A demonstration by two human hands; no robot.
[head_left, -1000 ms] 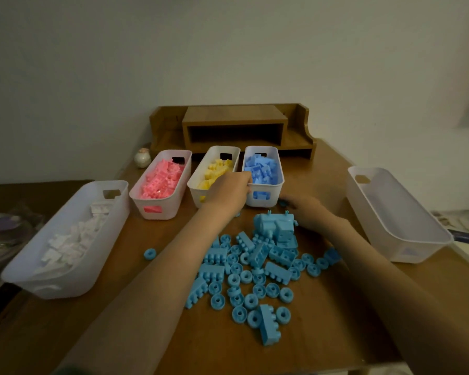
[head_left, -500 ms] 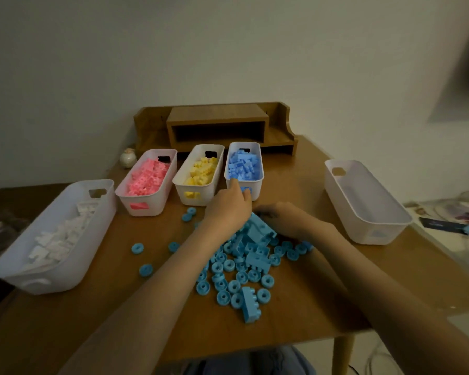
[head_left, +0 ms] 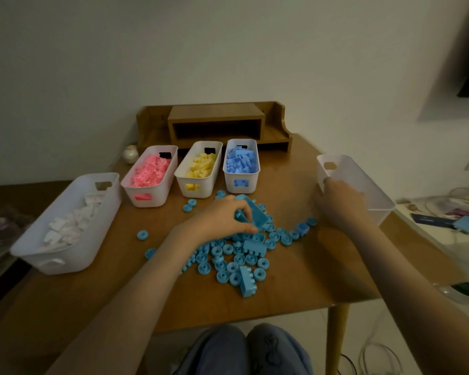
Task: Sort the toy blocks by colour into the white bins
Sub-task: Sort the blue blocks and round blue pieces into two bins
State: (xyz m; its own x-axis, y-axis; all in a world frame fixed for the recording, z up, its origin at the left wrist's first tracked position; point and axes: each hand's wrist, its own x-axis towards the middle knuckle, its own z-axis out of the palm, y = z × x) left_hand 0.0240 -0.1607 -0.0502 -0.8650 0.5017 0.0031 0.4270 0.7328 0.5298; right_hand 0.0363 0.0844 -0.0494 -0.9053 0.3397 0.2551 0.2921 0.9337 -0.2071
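Note:
A heap of light-blue blocks and rings (head_left: 238, 259) lies mid-table. My left hand (head_left: 222, 220) grips a large light-blue block (head_left: 255, 215) at the heap's far side. My right hand (head_left: 339, 203) holds the near wall of an empty white bin (head_left: 374, 193) at the right. Across the back stand white bins of pink blocks (head_left: 150, 171), yellow blocks (head_left: 201, 167) and darker blue blocks (head_left: 241, 161). A long bin with white blocks (head_left: 65, 223) sits at the left.
A wooden desk shelf (head_left: 217, 125) stands behind the bins, with a small round jar (head_left: 130, 154) at its left. Loose blue rings (head_left: 142, 235) lie apart from the heap. The table's front edge (head_left: 241, 318) is close to my knees; clutter lies on a surface at the right.
My right hand left the heap and moved right to the empty bin. My left hand closed round the large light-blue block. The camera pulled back and tilted down.

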